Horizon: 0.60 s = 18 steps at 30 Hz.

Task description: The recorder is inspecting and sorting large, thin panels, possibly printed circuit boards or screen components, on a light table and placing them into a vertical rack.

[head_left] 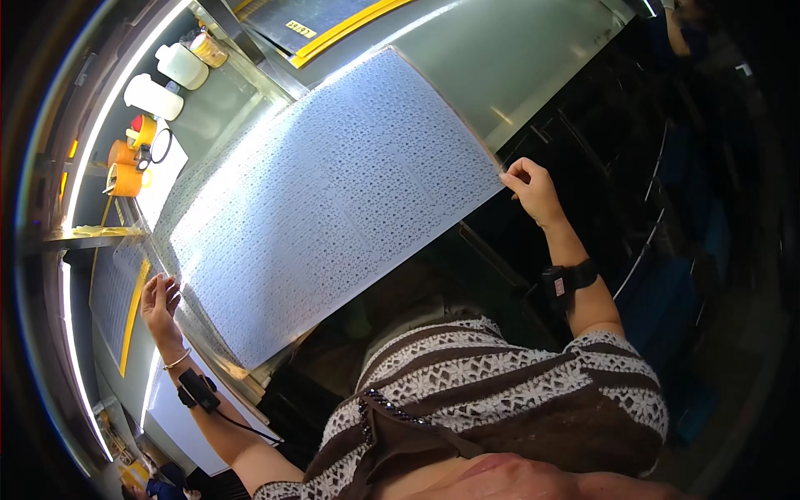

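Observation:
A large sheet (333, 200) with a fine dark speckled pattern lies over a white backing on the worktop, its near edge running up from lower left to right. A see-through patterned film margin (179, 218) shows past the white area on the left. My right hand (533, 190) is closed, thumb and fingers pinching the sheet's near right corner. At the left end my left hand (160, 302) pinches the film's edge, its other fingers curled. Dark devices are strapped to both forearms; my left wrist also has a bangle (177, 360).
White plastic containers (154, 97), orange tape rolls (125, 179) and a round black-rimmed magnifier (158, 148) stand along the back left. Yellow-edged dark panels (292, 25) lie at the far side. Bright tube lights (100, 125) line the left. Another person's arm (677, 32) shows far right.

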Each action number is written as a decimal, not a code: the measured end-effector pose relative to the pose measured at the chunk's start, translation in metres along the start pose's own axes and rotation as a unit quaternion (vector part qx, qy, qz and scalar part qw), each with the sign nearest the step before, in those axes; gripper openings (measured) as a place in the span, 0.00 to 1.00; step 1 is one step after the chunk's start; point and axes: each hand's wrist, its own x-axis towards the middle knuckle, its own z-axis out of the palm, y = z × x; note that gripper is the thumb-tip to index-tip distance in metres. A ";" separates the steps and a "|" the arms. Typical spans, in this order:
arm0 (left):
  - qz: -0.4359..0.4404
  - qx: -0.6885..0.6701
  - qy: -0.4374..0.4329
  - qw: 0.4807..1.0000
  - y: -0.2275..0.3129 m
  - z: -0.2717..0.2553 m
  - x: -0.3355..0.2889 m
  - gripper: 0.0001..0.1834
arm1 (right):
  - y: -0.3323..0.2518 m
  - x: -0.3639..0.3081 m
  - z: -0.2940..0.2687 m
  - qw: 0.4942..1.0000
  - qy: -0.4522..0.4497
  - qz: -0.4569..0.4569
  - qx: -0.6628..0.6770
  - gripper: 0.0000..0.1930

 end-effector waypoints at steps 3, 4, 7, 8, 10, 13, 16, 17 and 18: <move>0.002 -0.010 -0.007 1.000 -0.009 -0.006 0.000 0.09 | -0.004 -0.003 0.000 1.000 0.001 0.021 0.018 0.06; -0.002 -0.015 -0.009 1.000 -0.011 -0.007 0.000 0.09 | -0.005 -0.003 0.000 0.999 -0.003 0.025 0.031 0.05; -0.009 -0.023 -0.012 1.000 -0.017 -0.009 0.000 0.09 | -0.004 -0.002 0.002 0.998 -0.011 0.026 0.053 0.05; -0.009 -0.029 -0.016 0.999 -0.019 -0.008 0.001 0.09 | -0.002 -0.004 0.002 0.997 -0.005 0.004 0.073 0.05; -0.009 -0.033 -0.022 0.999 -0.020 -0.007 0.000 0.09 | 0.003 -0.004 0.003 0.998 -0.005 0.020 0.061 0.05; -0.037 -0.029 -0.029 0.998 -0.022 -0.007 0.002 0.11 | 0.009 -0.005 0.003 0.999 -0.003 -0.005 0.052 0.06; -0.109 -0.041 -0.073 0.991 -0.031 -0.014 0.008 0.17 | 0.006 -0.006 0.004 0.997 0.006 -0.073 0.021 0.06; -0.134 -0.048 -0.075 0.987 -0.035 -0.016 0.014 0.19 | 0.003 -0.007 0.005 0.998 0.004 -0.059 -0.019 0.06; -0.145 -0.080 -0.080 0.983 -0.042 -0.017 0.018 0.21 | -0.001 -0.008 0.004 0.998 0.002 -0.053 -0.017 0.06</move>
